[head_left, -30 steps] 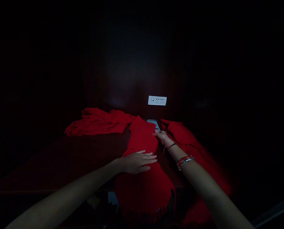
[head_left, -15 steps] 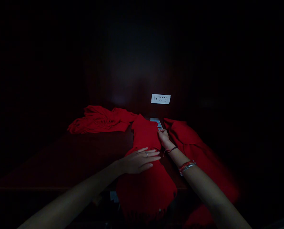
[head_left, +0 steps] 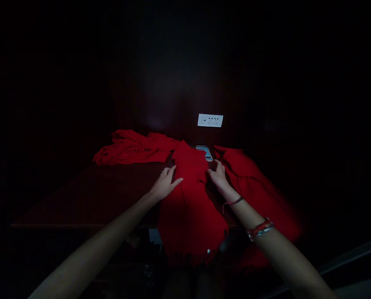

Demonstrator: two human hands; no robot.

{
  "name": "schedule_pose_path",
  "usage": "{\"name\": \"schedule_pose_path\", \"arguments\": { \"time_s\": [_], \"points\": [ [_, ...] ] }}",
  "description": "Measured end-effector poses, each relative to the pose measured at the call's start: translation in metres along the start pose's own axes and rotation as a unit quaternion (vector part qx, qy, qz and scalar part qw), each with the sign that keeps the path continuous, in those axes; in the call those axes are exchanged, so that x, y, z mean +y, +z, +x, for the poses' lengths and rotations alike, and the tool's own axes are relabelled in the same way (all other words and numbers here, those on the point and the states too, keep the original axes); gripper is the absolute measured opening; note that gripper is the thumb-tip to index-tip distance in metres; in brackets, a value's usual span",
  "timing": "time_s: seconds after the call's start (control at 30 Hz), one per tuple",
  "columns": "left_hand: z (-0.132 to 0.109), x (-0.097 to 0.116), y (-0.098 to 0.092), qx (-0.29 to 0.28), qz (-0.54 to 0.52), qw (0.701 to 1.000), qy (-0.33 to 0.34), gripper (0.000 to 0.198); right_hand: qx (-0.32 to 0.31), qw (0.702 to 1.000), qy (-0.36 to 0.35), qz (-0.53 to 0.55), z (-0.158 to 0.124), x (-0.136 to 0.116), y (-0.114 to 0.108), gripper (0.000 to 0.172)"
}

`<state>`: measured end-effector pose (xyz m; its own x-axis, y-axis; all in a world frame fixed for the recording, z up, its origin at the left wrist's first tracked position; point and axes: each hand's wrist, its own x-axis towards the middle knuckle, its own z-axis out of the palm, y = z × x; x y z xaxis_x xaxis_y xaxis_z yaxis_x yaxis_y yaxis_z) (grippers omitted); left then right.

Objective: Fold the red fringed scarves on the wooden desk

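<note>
left hand (head_left: pixel 165 182) has slid from the middle of the folded red scarf (head_left: pixel 190 203) to its left edge, fingers straight, resting, no grip. right hand (head_left: pixel 218 176) stays at the right edge, fingers half curled, pinch unclear. scarf lies on dark table (head_left: pixel 89 195), near end hanging over the front edge.

Two bare arms. A small ring (head_left: pixel 164 171) on the left hand (head_left: pixel 165 185). By the right hand (head_left: pixel 219 177), a thin red string (head_left: pixel 232 202), then red and silver bangles (head_left: pixel 260 229).

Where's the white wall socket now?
Head view: the wall socket sits on the back panel, just right of centre, above the far end of the middle red scarf.
</note>
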<state>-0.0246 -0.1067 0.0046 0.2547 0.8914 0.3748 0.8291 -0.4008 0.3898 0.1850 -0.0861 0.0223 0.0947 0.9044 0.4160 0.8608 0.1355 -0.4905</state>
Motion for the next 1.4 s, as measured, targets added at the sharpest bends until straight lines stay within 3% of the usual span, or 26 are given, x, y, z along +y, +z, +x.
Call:
{"name": "schedule_pose_path", "arguments": {
  "time_s": [0.1, 0.2, 0.27, 0.47, 0.6, 0.73, 0.83, 0.93, 1.0, 1.13, 1.23, 1.4],
  "points": [
    [-0.006, -0.004, -0.011, -0.017, -0.016, 0.998, -0.055, 0.036, -0.044, 0.998, -0.034, -0.019, -0.031, -0.005, -0.019, 0.026],
    [-0.013, -0.006, -0.016, -0.077, -0.064, 0.992, -0.075, 0.023, -0.147, 0.984, -0.048, -0.083, -0.056, -0.019, -0.021, 0.034],
    [-0.014, -0.006, -0.017, -0.087, -0.091, 0.989, -0.079, 0.017, -0.161, 0.981, -0.018, -0.103, -0.06, -0.025, -0.018, 0.031],
    [-0.013, -0.006, -0.022, -0.066, -0.07, 0.985, -0.145, 0.008, -0.092, 0.991, 0.06, -0.08, -0.05, -0.008, -0.021, 0.024],
    [-0.01, -0.002, -0.02, -0.093, -0.08, 0.984, -0.13, 0.014, -0.118, 0.987, 0.033, -0.103, -0.059, -0.006, -0.027, 0.026],
    [0.002, 0.003, -0.007, -0.064, -0.149, 0.971, -0.174, 0.025, -0.097, 0.987, 0.019, -0.128, -0.06, -0.024, -0.023, 0.038],
    [0.008, 0.006, -0.001, -0.038, -0.249, 0.941, -0.228, 0.027, -0.124, 0.981, 0.047, -0.139, -0.051, -0.029, -0.017, 0.029],
    [0.007, 0.009, -0.004, -0.021, -0.381, 0.885, -0.268, 0.027, -0.14, 0.984, 0.066, -0.093, -0.043, -0.022, -0.011, 0.02],
    [0.004, 0.011, -0.006, -0.013, -0.42, 0.864, -0.276, 0.027, -0.128, 0.989, 0.061, -0.052, -0.04, -0.016, -0.008, 0.019],
    [0.004, 0.014, -0.002, -0.026, -0.373, 0.893, -0.25, 0.03, -0.09, 0.995, 0.047, -0.018, -0.043, -0.016, -0.002, 0.036],
    [0.008, 0.015, 0.002, -0.029, -0.33, 0.917, -0.221, 0.036, -0.088, 0.995, 0.031, -0.027, -0.046, -0.02, -0.004, 0.035],
    [0.01, 0.01, -0.007, -0.015, -0.387, 0.89, -0.24, 0.021, -0.062, 0.996, 0.019, -0.064, -0.05, -0.011, -0.019, 0.037]
  ]
}}
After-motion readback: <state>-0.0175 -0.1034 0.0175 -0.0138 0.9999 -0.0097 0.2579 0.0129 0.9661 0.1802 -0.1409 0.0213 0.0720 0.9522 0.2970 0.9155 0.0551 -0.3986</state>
